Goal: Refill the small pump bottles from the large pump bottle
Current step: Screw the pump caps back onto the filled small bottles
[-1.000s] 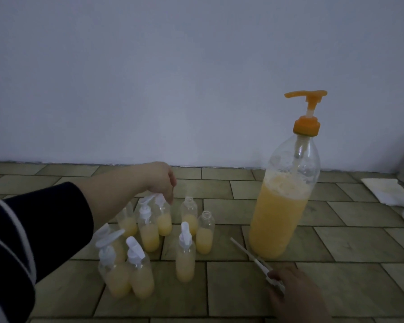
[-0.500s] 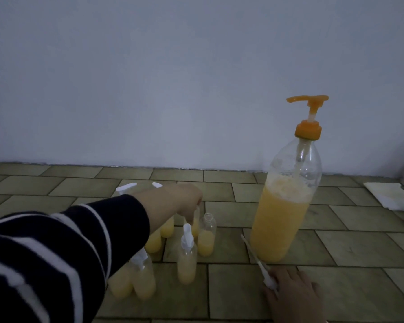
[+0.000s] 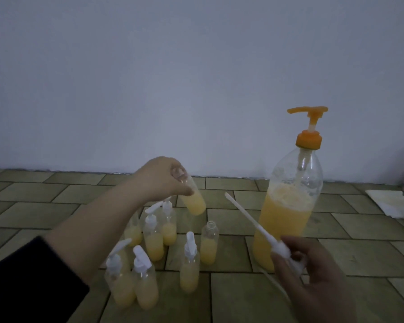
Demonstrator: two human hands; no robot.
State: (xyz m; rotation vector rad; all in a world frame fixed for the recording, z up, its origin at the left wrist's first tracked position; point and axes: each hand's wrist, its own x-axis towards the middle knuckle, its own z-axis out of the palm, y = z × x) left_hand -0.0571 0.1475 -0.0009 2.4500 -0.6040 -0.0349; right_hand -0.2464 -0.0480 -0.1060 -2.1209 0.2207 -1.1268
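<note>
Left hand [image 3: 160, 178] at centre frame grips an uncapped small bottle [image 3: 191, 197], lifted and tilted above the group. Right hand [image 3: 313, 273], lower right, pinches a white pump head [image 3: 282, 249], its tube pointing up-left. Large pump bottle [image 3: 289, 206] stands right of centre on the tiled floor [image 3: 254, 299], half full of yellow liquid. Small pump bottles [image 3: 149, 248] cluster lower centre; one open bottle [image 3: 209, 241] stands uncapped.

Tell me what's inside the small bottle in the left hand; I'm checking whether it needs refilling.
The lifted small bottle holds yellow liquid in its lower part, clear above. The left hand covers part of its neck, and no pump shows on it.
</note>
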